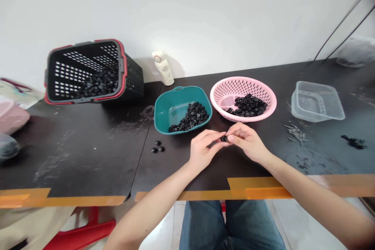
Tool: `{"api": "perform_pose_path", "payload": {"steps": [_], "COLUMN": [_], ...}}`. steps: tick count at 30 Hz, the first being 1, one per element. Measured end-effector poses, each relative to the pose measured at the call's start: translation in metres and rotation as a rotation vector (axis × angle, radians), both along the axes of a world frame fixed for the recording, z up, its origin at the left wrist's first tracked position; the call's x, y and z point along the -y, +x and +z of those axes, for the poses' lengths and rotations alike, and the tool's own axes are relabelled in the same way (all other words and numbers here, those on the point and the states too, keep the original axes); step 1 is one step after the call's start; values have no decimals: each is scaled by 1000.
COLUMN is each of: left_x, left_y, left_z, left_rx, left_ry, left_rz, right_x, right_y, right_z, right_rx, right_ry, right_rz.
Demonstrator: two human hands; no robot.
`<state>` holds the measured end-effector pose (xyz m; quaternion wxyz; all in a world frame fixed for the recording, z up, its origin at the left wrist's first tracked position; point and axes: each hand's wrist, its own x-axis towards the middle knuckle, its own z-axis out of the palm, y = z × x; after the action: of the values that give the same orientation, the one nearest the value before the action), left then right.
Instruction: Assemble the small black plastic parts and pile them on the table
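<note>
My left hand [206, 146] and my right hand [246, 140] meet over the table, just in front of the two containers. Between their fingertips they pinch a small round black plastic part [224, 138], mostly covered by the fingers. Behind my left hand stands a teal basin [164, 109] with a heap of small black discs [193, 115]. A pink colander [272, 97] behind my right hand contains more small black parts [249, 105]. To the left of my hands, three black knob-like pieces [158, 143] sit together on the tabletop.
A dark basket with red trim [124, 66] lies tilted at the back left, black parts inside. Near the wall stands a white bottle [164, 69]. On the right are a clear plastic tub [318, 101], grey pin-like pieces [296, 133] and a dark clump [354, 141]. Tape [263, 192] lines the table's front edge.
</note>
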<state>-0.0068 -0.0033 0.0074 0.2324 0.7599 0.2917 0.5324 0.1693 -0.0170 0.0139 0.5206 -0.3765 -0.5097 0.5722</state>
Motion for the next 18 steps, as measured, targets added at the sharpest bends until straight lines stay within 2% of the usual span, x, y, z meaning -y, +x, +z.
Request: {"api": "perform_pose_path", "payload": {"steps": [5,8,10,14,18], "left_x": [4,6,6,6,6], "left_y": [0,-1,-1,-2,-2], "left_z": [0,0,1,1,-1], "left_rx": [21,16,12,9,-13], "left_ry": [68,92,100,137,190], "left_rz": [73,114,129,145,162], "right_x": [6,7,7,6,6], "right_y": [1,2,1,-2,-2], "right_z": [3,4,3,2,2], "right_rx": [238,280,234,80,28], "right_ry": [214,318,300,148,43], "right_rz": [-95,-101,-86,-31,-1]}}
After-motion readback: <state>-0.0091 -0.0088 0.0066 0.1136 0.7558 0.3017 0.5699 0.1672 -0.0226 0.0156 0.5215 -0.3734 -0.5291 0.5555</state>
